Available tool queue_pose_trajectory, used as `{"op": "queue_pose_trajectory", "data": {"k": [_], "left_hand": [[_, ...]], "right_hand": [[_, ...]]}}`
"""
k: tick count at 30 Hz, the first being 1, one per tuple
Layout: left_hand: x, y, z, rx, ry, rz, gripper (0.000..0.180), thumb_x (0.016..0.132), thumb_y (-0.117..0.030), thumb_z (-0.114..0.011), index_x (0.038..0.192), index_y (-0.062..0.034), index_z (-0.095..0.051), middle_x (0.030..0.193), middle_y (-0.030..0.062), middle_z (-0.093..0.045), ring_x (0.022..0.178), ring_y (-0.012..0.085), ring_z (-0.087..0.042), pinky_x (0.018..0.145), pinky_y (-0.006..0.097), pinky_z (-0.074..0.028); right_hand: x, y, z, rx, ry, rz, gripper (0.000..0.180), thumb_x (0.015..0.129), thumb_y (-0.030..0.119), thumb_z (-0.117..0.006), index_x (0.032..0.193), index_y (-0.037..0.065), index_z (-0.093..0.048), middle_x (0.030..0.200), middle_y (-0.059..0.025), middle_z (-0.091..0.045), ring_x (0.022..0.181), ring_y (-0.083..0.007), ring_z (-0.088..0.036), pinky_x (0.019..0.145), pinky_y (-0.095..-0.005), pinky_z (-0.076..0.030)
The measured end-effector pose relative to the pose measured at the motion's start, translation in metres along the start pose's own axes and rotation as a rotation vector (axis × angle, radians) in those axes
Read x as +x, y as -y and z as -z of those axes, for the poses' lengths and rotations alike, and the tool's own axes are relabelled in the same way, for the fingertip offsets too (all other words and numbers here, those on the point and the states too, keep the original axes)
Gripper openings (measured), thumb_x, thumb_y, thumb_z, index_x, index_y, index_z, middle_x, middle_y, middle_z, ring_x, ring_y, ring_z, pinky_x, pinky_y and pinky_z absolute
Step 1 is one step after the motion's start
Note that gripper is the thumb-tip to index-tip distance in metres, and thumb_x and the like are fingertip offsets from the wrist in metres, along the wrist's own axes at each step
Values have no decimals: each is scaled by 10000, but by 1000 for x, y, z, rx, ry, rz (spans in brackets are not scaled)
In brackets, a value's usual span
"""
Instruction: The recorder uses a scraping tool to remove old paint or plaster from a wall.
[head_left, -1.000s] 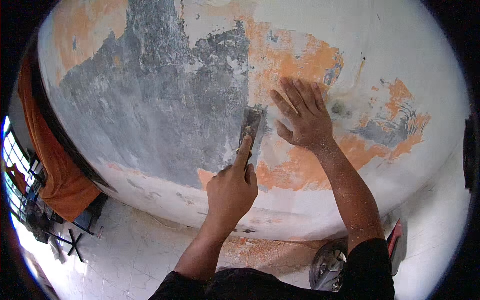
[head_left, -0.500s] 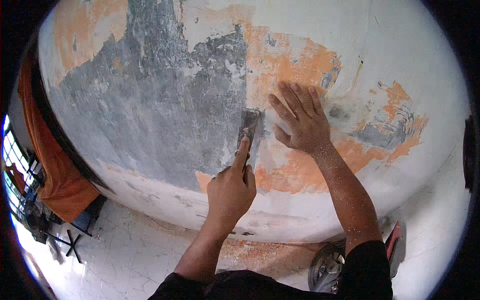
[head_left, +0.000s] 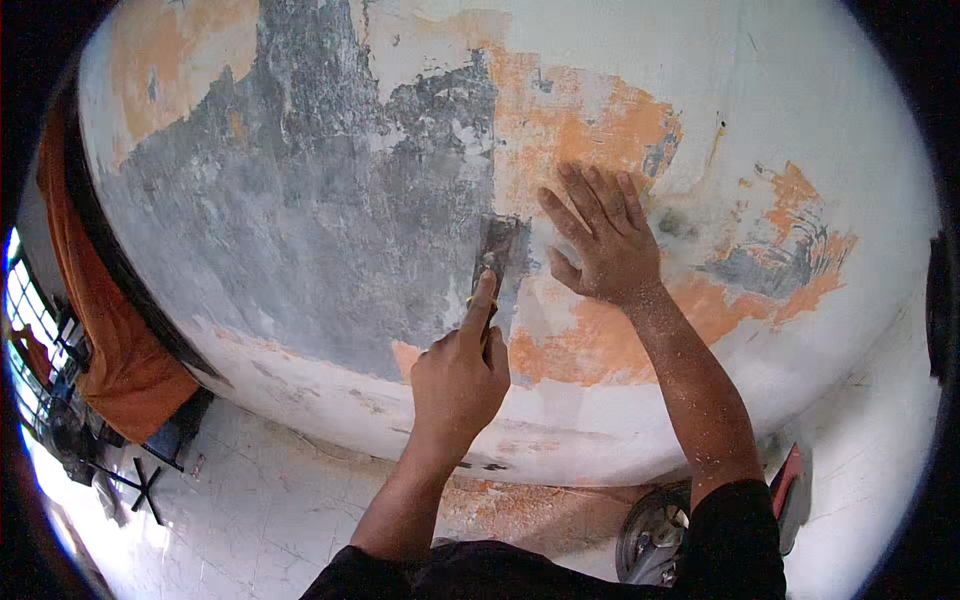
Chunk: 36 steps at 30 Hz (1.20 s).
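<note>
A wall (head_left: pixel 300 220) fills most of the view, its white paint scraped down to a large grey area and orange patches (head_left: pixel 600 345). My left hand (head_left: pixel 462 370) is wrapped round a scraper (head_left: pixel 497 252), the index finger stretched along the tool. The scraper's blade lies against the wall at the border of grey and paler surface. To its right, my right hand (head_left: pixel 605 240) rests on the wall, empty, fingers spread, over an orange patch. Pale dust specks cover the right forearm.
An orange curtain (head_left: pixel 120 340) hangs at the left beside a bright window (head_left: pixel 30 300). Orange flakes (head_left: pixel 500 500) lie on the floor along the wall's foot. A wheel (head_left: pixel 645 535) and a red-edged object (head_left: pixel 788 490) stand at the lower right. A dark-legged stand (head_left: pixel 145 492) is lower left.
My left hand and the scraper have shifted very slightly left and up. My right hand stays in the same place on the wall.
</note>
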<state>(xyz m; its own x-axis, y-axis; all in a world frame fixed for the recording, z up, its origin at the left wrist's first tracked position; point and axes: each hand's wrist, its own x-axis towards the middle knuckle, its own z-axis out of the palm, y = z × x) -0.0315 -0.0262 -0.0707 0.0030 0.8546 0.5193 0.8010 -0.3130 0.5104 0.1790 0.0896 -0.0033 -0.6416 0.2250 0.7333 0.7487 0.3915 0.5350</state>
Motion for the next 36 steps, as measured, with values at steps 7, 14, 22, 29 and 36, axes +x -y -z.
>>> {"op": "queue_pose_trajectory", "data": {"k": [7, 14, 22, 29, 36], "left_hand": [[12, -4, 3, -83, -47, 11, 622, 952, -153, -571, 1544, -199, -383, 881, 184, -729, 715, 367, -710, 647, 470, -573], [15, -8, 7, -112, 18, 91, 603, 961, -151, -570, 1535, -229, -405, 934, 215, -720, 762, 419, -696, 681, 498, -563], [11, -6, 2, -116, -43, -2, 637, 949, -161, -572, 1552, -164, -367, 784, 181, -713, 621, 352, -683, 573, 453, -550], [4, -11, 10, -142, 5, 69, 592, 951, -143, -567, 1523, -207, -427, 960, 187, -738, 740, 405, -705, 706, 483, -575], [2, -12, 11, -85, -47, -36, 630, 931, -155, -574, 1534, -127, -394, 819, 175, -728, 625, 351, -692, 568, 459, -550]], "right_hand": [[-1, 0, -4, 21, -34, 26, 679, 890, 414, -611, 1519, 225, -438, 1621, -72, -334, 1514, -284, -263, 1244, -530, -150], [-1, -1, -2, -4, -10, 18, 658, 900, 421, -600, 1510, 228, -450, 1622, -71, -333, 1515, -281, -260, 1244, -532, -144], [1, 2, -3, 43, -58, 23, 730, 841, 344, -633, 1528, 226, -417, 1606, -88, -363, 1481, -293, -332, 1244, -531, -151], [-1, -1, -2, -6, -33, 26, 675, 888, 387, -604, 1520, 224, -431, 1614, -76, -348, 1502, -291, -289, 1239, -537, -169], [-2, -3, 2, 3, -16, 10, 672, 886, 386, -605, 1516, 225, -436, 1596, -79, -382, 1483, -296, -327, 1239, -535, -179]]}}
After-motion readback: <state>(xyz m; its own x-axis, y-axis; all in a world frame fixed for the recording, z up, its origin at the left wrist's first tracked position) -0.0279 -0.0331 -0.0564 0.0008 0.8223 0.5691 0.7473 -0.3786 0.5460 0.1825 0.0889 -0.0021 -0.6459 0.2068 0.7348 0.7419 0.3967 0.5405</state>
